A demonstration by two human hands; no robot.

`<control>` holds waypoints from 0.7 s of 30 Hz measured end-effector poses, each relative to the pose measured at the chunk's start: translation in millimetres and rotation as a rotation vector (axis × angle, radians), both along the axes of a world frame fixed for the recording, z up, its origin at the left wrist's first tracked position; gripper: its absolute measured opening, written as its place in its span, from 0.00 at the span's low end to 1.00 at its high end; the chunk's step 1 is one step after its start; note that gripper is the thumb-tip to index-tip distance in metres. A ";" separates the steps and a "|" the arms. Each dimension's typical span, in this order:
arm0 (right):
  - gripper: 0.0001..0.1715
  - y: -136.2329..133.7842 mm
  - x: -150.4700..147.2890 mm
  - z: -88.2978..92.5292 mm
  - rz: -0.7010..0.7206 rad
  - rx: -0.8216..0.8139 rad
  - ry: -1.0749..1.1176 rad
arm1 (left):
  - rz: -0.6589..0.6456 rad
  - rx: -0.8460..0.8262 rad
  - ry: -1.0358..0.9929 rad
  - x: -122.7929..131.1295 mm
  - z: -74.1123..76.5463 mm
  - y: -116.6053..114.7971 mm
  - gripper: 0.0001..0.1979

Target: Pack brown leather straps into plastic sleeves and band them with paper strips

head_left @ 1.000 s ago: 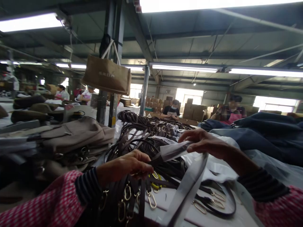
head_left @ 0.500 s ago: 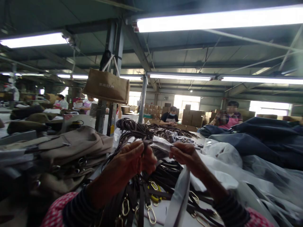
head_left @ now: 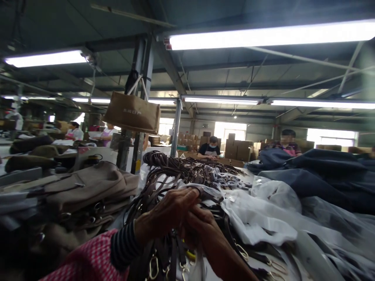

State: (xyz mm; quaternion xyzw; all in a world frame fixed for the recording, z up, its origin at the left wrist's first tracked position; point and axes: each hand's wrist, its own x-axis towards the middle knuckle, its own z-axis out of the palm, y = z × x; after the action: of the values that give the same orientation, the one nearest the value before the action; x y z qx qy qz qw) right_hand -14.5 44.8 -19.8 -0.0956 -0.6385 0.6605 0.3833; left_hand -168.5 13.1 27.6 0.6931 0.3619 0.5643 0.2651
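Note:
My left hand and my right hand meet over the middle of the table. The left hand's fingers pinch a dark brown strap, which curves out past the fingertips. Just below, the right hand's fingers are closed against the left hand; a pale strip hangs under them. What the right fingertips grip is hidden. Beneath the hands lie several brown straps with gold snap hooks. Part of a yellow-handled tool shows among them.
A heap of brown straps spreads behind my hands. Taupe bags are piled at left, dark blue fabric at right. Crumpled white wrapping lies right of the hands. A brown bag hangs from a post. Co-workers sit farther back.
My hands were apart with the pale-wrapped strap stretched between them. The right hand has moved left and down against the left hand. The pale strip has shifted left with it.

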 end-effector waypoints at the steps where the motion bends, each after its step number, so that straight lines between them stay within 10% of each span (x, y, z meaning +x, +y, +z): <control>1: 0.22 0.4 5.9 1.9 0.021 0.006 -0.041 | -0.020 0.055 0.160 -3.9 1.2 -1.4 0.02; 5: 0.21 -1.1 21.7 2.5 0.090 -0.019 -0.133 | -0.011 0.462 0.984 -10.1 5.0 -7.0 0.09; 8: 0.23 -1.8 30.9 -2.7 0.097 -0.026 -0.182 | 0.020 0.600 1.223 -11.6 -0.5 -10.4 0.07; 21: 0.24 24.9 81.8 -9.0 0.091 -0.058 -0.376 | 0.044 0.357 1.329 -32.9 -24.5 -56.6 0.16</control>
State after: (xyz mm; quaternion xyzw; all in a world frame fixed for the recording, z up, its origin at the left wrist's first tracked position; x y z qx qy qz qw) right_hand 67.3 69.7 -28.7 -0.1994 -0.6834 0.6656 0.2241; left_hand -201.4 -43.5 3.1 0.9176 0.3631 0.0759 -0.1427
